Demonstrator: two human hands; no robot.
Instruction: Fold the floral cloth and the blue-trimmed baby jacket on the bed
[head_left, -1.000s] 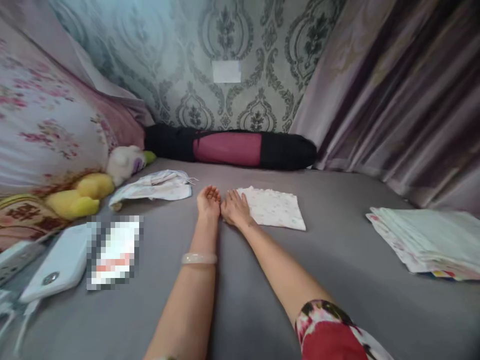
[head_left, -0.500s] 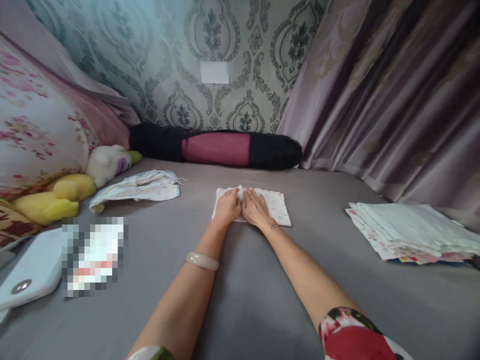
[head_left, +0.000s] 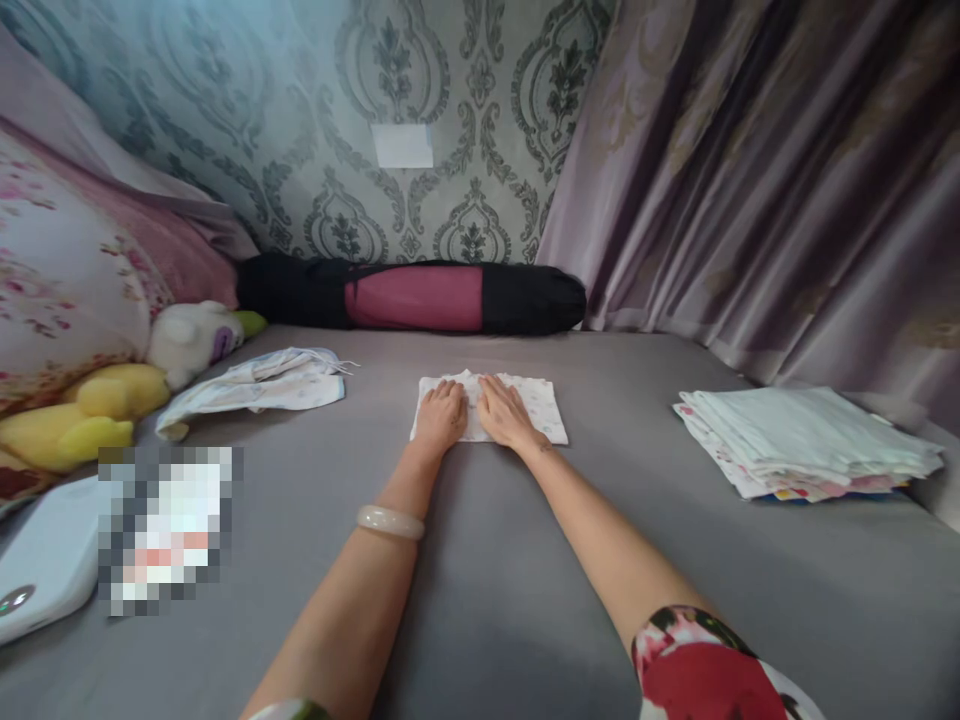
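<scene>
Cloth lies flat on the grey sheet, straight ahead of me in the head view, its long side running across my line of sight and its far edge slightly uneven. I have both palms face down on it: the left hand near its left end, the right hand just right of its middle, with a narrow strip of fabric showing between them. Neither hand pinches or lifts anything that I can see; the fingers lie extended and close together, so I read this as flat pressure that would smooth the fabric and stop it sliding. Whatever is under the palms is hidden from me. Both arms reach well forward, I judge because the cloth sits far out. Off to the right, well apart, is a stack of cloths, out of the arms' way. On the left a rumpled garment lies loose, untouched. Beyond everything, a roll rests lengthwise along the wall, probably put there because it is long.
</scene>
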